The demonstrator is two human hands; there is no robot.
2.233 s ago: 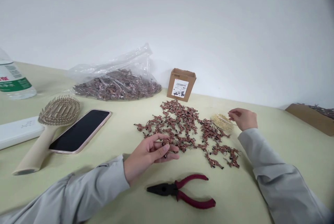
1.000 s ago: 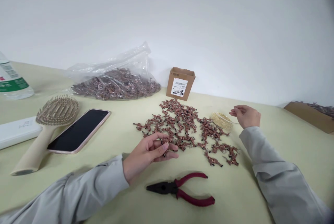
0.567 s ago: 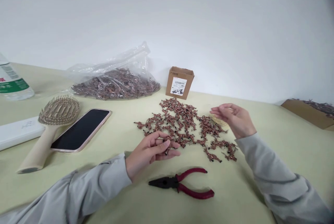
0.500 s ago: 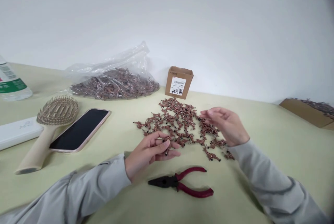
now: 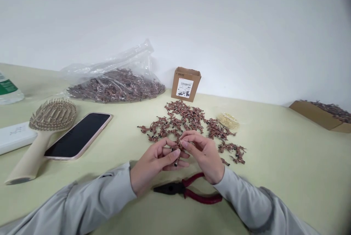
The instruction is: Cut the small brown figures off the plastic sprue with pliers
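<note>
Lower centre of frame: left hand (image 5: pixel 155 157) pinches figurine (image 5: pixel 178 145), roughly upright. Right hand (image 5: pixel 205 155), fingertips pinched together, at its upper end; any content indiscernible.

The long sleeves (image 5: pixel 98 198) are light grey and creased.

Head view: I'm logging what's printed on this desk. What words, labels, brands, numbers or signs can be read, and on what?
White label on the brown box: possibly "200", upside down; uncertain. Barcode and black marks; remaining text too small.
Brown box, top corner: dark print, too small.
Bottle, green label: pale print, too blurred.
White case: grey mark, unclear.
Nothing else legible.
</note>
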